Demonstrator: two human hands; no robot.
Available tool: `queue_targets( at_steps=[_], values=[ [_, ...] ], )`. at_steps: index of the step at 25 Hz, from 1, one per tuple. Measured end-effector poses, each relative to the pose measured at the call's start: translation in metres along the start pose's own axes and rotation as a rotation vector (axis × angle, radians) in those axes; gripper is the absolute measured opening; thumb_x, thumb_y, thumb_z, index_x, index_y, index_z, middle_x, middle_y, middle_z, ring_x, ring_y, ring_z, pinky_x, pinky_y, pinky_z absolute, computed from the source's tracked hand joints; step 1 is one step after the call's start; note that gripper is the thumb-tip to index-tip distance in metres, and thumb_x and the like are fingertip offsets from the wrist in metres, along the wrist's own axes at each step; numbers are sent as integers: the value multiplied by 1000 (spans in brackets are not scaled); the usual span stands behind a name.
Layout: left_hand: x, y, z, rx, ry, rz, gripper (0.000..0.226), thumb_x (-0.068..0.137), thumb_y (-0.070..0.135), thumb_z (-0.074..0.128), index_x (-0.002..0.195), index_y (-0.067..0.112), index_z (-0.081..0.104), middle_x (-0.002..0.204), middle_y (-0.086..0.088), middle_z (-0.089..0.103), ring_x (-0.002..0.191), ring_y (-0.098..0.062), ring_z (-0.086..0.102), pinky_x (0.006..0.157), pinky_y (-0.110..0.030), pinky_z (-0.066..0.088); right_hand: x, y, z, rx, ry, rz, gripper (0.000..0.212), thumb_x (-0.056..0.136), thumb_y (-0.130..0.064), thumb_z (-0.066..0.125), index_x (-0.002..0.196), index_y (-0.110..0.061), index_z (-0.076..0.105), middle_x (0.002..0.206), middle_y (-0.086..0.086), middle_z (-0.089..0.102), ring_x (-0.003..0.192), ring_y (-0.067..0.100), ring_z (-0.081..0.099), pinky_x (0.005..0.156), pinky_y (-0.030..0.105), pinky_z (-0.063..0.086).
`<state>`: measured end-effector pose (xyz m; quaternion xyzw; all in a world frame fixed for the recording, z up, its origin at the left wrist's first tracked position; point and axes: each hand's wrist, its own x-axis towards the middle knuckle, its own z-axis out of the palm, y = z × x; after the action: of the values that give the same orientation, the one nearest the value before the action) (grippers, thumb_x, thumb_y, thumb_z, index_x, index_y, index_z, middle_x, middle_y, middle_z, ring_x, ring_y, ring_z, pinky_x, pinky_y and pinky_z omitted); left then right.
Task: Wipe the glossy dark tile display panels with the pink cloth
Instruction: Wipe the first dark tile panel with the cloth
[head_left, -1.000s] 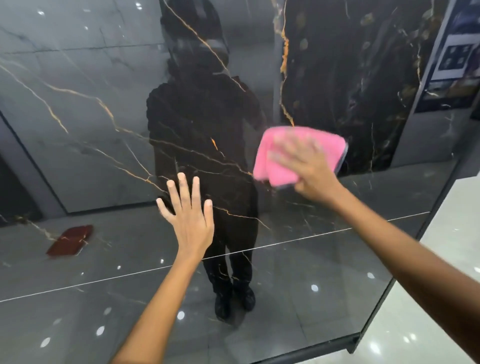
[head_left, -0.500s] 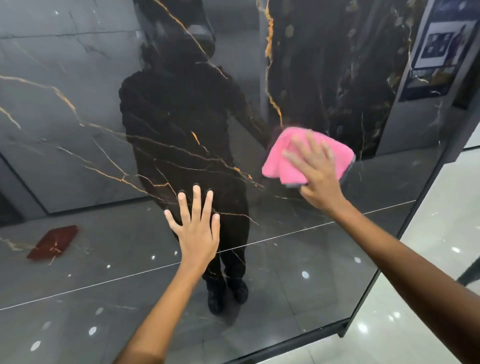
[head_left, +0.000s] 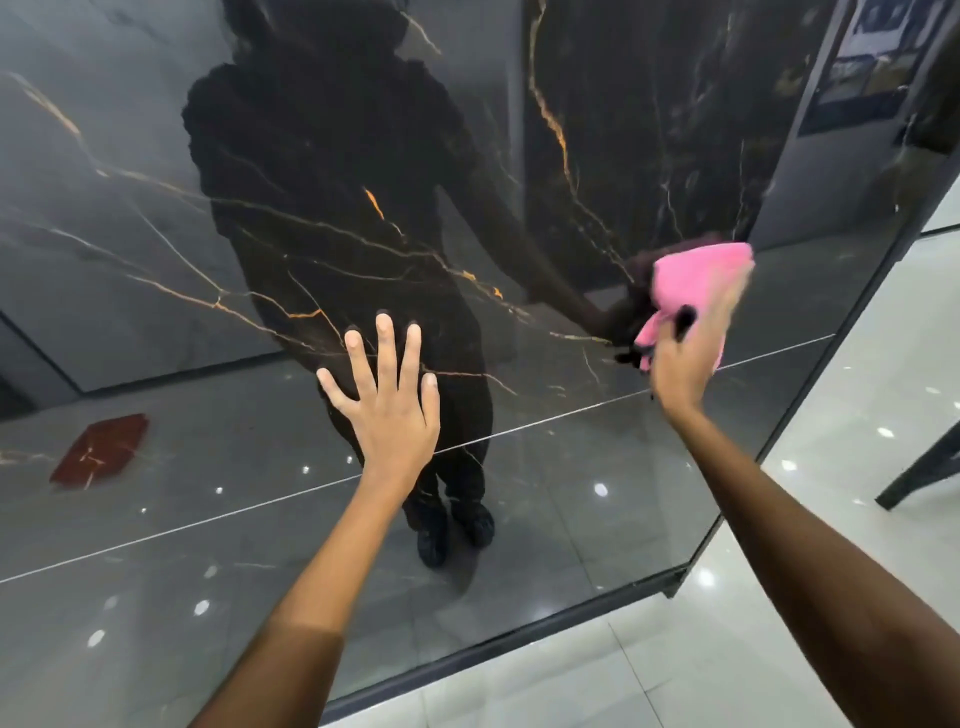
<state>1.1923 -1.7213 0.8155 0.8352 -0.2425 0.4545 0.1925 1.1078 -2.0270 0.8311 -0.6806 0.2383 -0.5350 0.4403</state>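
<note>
the left hand (head_left: 387, 410) lies flat with straight fingers on the glossy dark tile panel (head_left: 156, 249), likely to brace. the right hand (head_left: 688, 358) presses the pink cloth (head_left: 696, 283), bunched under its grip, near the panel's right edge.

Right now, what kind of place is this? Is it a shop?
Probably a tile showroom. A big glossy dark tile panel with gold veins stands in a black frame, a poster shows in its reflection, and the floor is shiny pale tile.
</note>
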Motion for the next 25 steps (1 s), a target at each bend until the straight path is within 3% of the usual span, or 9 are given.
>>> queue_targets(
  at_steps=[3, 6, 8, 12, 15, 18, 21, 23, 25],
  values=[
    [-1, 1, 3, -10, 16, -11, 69, 99, 28, 35, 155, 32, -5, 162, 3, -8, 148, -25, -11, 113, -57, -11, -53, -21, 44, 87, 331, 247, 74, 90, -7, 46, 153, -4, 7, 161, 13, 5, 148, 22, 12, 122, 33, 9],
    [-2, 3, 3, -25, 3, -43, 67, 99, 27, 35, 156, 31, -1, 162, 0, -1, 149, -23, -15, 113, -57, -11, -169, -32, 80, 141, 63, 233, 75, 96, -4, 50, 153, -2, 2, 159, -3, -8, 148, 11, 1, 117, 16, 2],
    [-1, 2, 0, -33, -24, -41, 62, 99, 29, 36, 155, 29, 8, 160, -2, 6, 147, -26, -7, 111, -61, -3, -130, -16, 60, 2, 114, 331, 72, 97, -3, 48, 152, 0, 2, 161, 6, -6, 149, 19, 2, 115, 16, 2],
    [0, 8, -4, -42, -24, -78, 60, 100, 29, 37, 155, 27, 13, 161, -3, 8, 148, -28, -1, 112, -63, 0, 3, 12, 12, 146, 420, 529, 62, 100, -10, 43, 152, 0, 12, 160, 18, 8, 147, 29, 15, 115, 24, 9],
    [5, 40, -4, -139, 14, -204, 58, 98, 27, 39, 152, 26, 18, 162, -5, 4, 149, -29, -3, 113, -59, -7, -38, 7, 31, 80, 109, 325, 84, 95, -41, 51, 155, -13, 1, 158, 23, 13, 141, 26, 28, 119, 50, 16],
    [35, 78, -4, -164, 61, -176, 55, 99, 28, 39, 151, 24, 20, 160, -8, 6, 149, -28, -1, 113, -58, -6, -79, -19, 35, -161, -283, -246, 77, 91, -32, 49, 154, -15, 8, 159, 16, -3, 147, 22, -5, 120, 50, 1],
    [84, 100, -9, -128, 125, -194, 56, 99, 28, 39, 152, 23, 20, 162, -10, 9, 149, -29, 0, 113, -59, -5, 40, -86, -4, -231, -163, -667, 75, 79, -19, 55, 149, -6, 30, 157, 24, 15, 145, 42, 5, 117, 54, 4],
    [107, 107, -11, -88, 151, -220, 60, 97, 27, 39, 153, 24, 19, 163, -9, 9, 149, -29, -1, 113, -59, -5, 139, -133, -20, -276, 79, -807, 68, 79, -17, 56, 144, -5, 42, 152, 26, 30, 140, 52, 17, 115, 54, 8],
    [112, 108, -11, -37, 164, -222, 61, 97, 28, 37, 154, 24, 17, 163, -8, 9, 149, -30, -1, 114, -59, -3, 170, -154, -19, -201, 143, -882, 66, 78, -12, 58, 142, -5, 45, 148, 27, 35, 138, 52, 23, 116, 50, 12]
  ],
)
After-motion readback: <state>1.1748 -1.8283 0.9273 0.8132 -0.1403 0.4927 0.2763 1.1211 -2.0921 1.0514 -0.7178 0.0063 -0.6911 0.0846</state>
